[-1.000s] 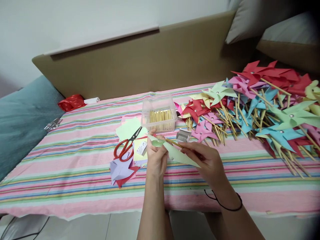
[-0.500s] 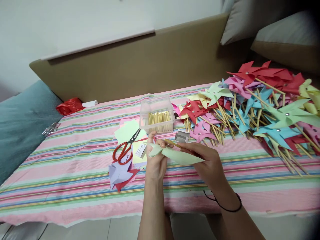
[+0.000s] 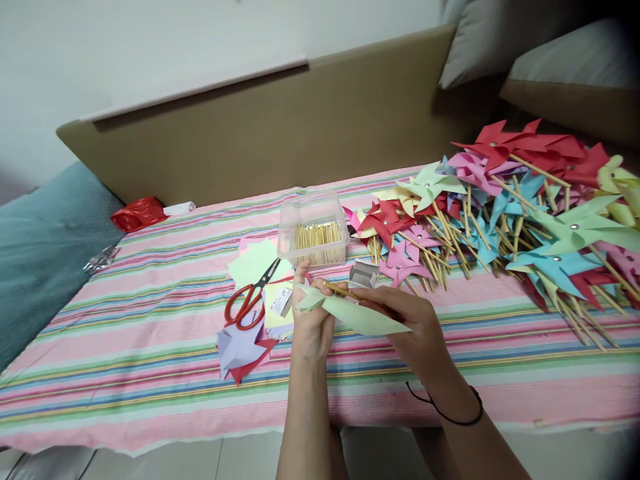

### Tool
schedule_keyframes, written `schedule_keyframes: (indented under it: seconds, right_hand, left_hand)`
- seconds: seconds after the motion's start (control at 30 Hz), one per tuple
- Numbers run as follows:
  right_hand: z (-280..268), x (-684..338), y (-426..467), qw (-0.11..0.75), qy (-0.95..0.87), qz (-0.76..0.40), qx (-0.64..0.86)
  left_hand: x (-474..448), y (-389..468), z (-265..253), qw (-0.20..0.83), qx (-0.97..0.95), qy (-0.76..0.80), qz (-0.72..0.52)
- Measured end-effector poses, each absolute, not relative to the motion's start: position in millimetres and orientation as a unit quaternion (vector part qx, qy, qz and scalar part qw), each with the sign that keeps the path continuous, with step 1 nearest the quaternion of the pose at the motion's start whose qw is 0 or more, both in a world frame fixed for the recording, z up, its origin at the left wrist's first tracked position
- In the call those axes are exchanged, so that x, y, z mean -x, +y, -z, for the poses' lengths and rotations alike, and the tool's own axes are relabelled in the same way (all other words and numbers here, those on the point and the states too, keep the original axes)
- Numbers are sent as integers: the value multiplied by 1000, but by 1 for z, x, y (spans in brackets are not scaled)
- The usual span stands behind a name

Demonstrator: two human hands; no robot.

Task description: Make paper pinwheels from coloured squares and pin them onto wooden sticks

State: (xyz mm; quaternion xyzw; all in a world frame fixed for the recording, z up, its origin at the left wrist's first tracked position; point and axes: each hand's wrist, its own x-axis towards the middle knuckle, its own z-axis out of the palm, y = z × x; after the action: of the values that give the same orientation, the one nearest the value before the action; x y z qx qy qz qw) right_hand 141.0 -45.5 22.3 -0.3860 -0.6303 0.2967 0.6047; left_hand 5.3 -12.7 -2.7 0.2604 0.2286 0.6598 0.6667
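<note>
A pale green paper pinwheel (image 3: 367,317) is held edge-on in my left hand (image 3: 313,327), whose fingers are closed around its centre. My right hand (image 3: 417,320) grips a thin wooden stick (image 3: 343,291), its tip lying against the middle of the pinwheel by my left fingers. One green blade stretches toward the right hand. Whether a pin joins stick and paper is hidden by the fingers. Behind the hands stands a clear plastic box (image 3: 313,212) of short wooden sticks, with a small grey open box (image 3: 363,274) just right of it.
Red-handled scissors (image 3: 244,305) lie on paper sheets (image 3: 254,262) at the left, beside a small white card box (image 3: 281,302). Cut purple paper (image 3: 237,347) lies nearer. Many finished pinwheels (image 3: 557,263) are heaped on the right. A striped cloth (image 3: 165,320) covers the surface.
The stick's tip has shifted very slightly against the pinwheel, and my right hand has tilted a little. Both hands keep their grips, and the things around them stay in place.
</note>
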Motion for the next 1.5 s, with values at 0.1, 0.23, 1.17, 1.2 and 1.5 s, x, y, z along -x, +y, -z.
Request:
schedule_keyframes:
  seconds: [0.1, 0.23, 1.17, 1.2, 1.5]
  right_hand:
    - [-22, -140, -46, 602, -624, -303, 396]
    - [-20, -141, -46, 600, -626, -304, 395]
    - [-19, -144, -45, 617, -623, -305, 371]
    - [-19, -144, -45, 617, -624, -306, 370]
    - [-17, -142, -45, 612, -624, -321, 365]
  left_hand:
    - [-5, -13, 2, 666, -265, 233, -658]
    - [-6, -13, 0, 665, -264, 235, -658]
    - [-3, -16, 3, 621, -307, 246, -678]
    - [-3, -16, 3, 619, -306, 245, -681]
    - [-4, -18, -1, 627, -295, 216, -688]
